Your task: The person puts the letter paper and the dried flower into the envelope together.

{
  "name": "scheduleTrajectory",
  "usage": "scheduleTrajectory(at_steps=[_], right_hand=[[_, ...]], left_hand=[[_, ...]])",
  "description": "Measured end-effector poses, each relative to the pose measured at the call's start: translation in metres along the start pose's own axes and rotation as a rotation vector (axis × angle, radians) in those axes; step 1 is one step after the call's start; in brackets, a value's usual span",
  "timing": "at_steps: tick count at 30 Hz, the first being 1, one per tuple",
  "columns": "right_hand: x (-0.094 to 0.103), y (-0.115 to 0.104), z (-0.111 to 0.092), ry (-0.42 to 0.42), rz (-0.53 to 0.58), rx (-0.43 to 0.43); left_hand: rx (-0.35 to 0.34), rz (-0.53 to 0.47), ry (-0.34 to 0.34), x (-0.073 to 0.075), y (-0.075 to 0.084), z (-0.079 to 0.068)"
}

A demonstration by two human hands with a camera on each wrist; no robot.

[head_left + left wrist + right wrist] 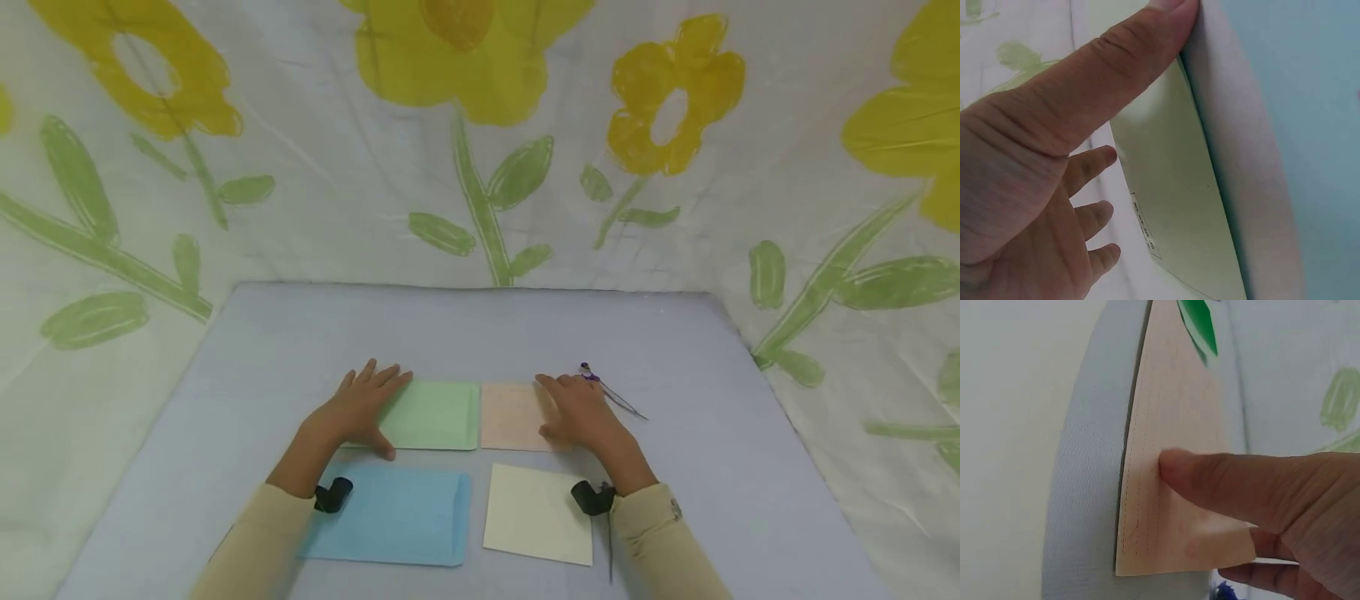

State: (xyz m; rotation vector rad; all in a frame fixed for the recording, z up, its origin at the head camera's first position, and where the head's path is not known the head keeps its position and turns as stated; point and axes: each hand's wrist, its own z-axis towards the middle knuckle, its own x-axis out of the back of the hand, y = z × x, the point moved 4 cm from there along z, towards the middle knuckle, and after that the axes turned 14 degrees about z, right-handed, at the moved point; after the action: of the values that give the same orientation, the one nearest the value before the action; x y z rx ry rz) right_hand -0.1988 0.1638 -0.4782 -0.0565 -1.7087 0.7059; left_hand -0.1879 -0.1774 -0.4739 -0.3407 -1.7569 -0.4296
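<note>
My left hand (360, 408) lies spread over the left part of a pale green envelope (435, 415). In the left wrist view, its thumb (1116, 69) reaches across the envelope's near edge, with the other fingers apart by the far edge. A peach card (510, 417) with dotted lines lies just right of the green envelope. My right hand (581, 412) holds this card at its right end, the thumb (1210, 478) on its face and the fingers at its far edge, partly hidden. A blue envelope (390, 512) and a cream card (536, 517) lie nearer to me.
Beside the right hand is a small purple item with thin stems (618, 400). Another thin stem (610, 550) shows by the cream card's right edge. The grey-white table (480, 333) meets a hanging cloth (337, 208) painted with yellow flowers at the back.
</note>
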Motion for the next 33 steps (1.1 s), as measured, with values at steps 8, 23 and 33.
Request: scheduleTrajectory(at_steps=[8,23,33], right_hand=[[0.025,0.002,-0.006,0.087,0.172,0.057],[0.025,-0.004,-0.008,0.191,0.452,0.022],[0.023,0.004,-0.015,0.203,0.502,-0.043]], left_hand=[[0.002,0.014,0.019,-0.003,-0.001,0.001],[-0.004,-0.033,0.059,-0.002,0.001,-0.007],[0.003,-0.036,0.056,-0.001,0.003,-0.008]])
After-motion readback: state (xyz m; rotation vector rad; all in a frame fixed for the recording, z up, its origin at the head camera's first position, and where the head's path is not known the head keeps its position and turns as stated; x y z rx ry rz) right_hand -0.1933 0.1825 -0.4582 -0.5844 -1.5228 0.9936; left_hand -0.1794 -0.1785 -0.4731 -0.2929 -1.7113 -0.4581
